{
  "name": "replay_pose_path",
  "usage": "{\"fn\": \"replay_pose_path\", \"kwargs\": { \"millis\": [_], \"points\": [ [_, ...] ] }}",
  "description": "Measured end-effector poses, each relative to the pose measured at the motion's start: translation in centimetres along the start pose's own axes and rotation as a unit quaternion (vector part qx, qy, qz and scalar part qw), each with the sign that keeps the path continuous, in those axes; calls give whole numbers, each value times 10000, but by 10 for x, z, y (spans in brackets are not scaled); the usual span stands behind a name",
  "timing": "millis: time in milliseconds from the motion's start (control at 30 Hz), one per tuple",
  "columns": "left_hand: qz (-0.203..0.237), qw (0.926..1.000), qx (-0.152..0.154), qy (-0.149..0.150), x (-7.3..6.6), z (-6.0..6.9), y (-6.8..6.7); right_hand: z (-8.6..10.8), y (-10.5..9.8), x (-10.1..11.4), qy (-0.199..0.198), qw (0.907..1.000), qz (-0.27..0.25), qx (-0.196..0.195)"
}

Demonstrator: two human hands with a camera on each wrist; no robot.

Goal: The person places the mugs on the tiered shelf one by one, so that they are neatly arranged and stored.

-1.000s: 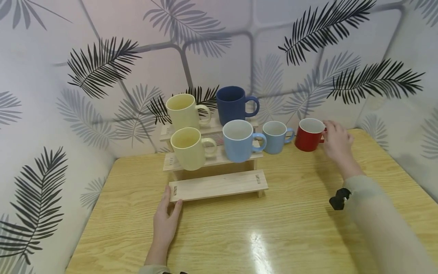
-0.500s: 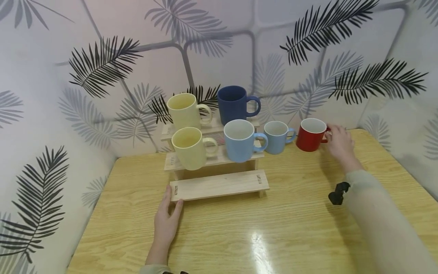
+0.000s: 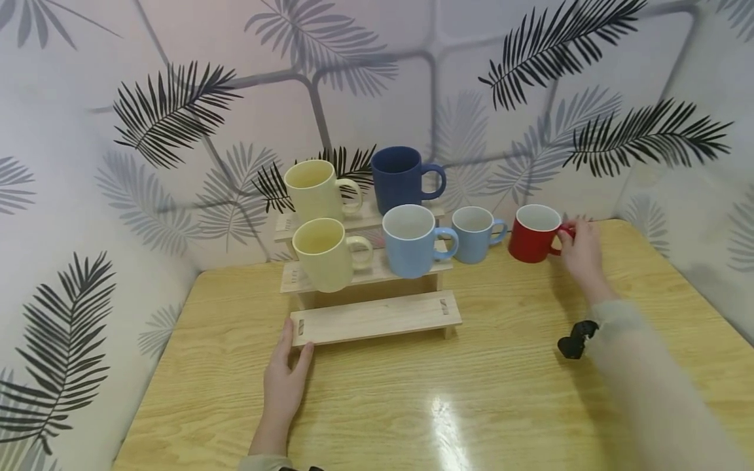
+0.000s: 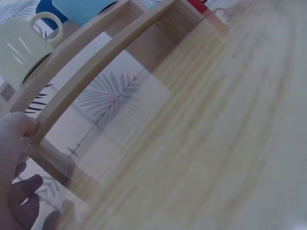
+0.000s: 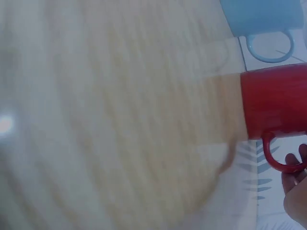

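Note:
At the back right of the table, my right hand (image 3: 582,255) pinches the handle of a red mug (image 3: 533,235) with a white inside. The mug is upright; in the right wrist view the red mug (image 5: 276,100) has its handle towards the fingers, and whether its base touches the table is hard to tell. My left hand (image 3: 285,376) holds the left end of the lowest tier of a wooden stepped shelf (image 3: 377,319), thumb on the front edge, index finger along the side. In the left wrist view, the other fingers of that left hand (image 4: 17,172) hang loosely curled below the board.
Yellow mugs (image 3: 325,255) and a light blue mug (image 3: 409,242) stand on the middle and top tiers, with a dark blue mug (image 3: 398,180) on top. A smaller light blue mug (image 3: 471,235) sits between shelf and red mug. A patterned wall (image 3: 377,98) is behind.
My right hand has shifted slightly at the red mug's handle, which now shows more fully, turned a little towards the front. The left hand and shelf have stayed put.

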State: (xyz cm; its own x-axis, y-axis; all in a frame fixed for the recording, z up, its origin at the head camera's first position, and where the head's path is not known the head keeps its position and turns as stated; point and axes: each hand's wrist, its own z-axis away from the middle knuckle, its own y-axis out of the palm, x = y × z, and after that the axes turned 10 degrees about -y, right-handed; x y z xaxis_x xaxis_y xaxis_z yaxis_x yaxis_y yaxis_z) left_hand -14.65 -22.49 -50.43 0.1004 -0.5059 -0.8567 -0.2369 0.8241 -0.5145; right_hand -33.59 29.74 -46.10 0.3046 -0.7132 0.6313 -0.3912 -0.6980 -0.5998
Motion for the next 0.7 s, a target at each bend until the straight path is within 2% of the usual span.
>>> {"fn": "replay_pose_path", "kwargs": {
  "millis": [167,300,367,500,700],
  "points": [
    [-32,10000,-8,-10,0,-1,0,14,5,4,425,9981,-425,-150],
    [-52,10000,-28,-13,0,-1,-1,23,12,12,825,9907,-1059,-209],
    [-73,10000,-47,-4,1,-1,-1,26,16,17,966,9837,-1475,-350],
    [-81,10000,-49,2,1,-2,-1,33,24,25,1293,9629,-2259,-714],
    [-124,9999,-34,-24,0,-2,0,48,29,40,1557,9387,-2874,-1097]
  ]
}}
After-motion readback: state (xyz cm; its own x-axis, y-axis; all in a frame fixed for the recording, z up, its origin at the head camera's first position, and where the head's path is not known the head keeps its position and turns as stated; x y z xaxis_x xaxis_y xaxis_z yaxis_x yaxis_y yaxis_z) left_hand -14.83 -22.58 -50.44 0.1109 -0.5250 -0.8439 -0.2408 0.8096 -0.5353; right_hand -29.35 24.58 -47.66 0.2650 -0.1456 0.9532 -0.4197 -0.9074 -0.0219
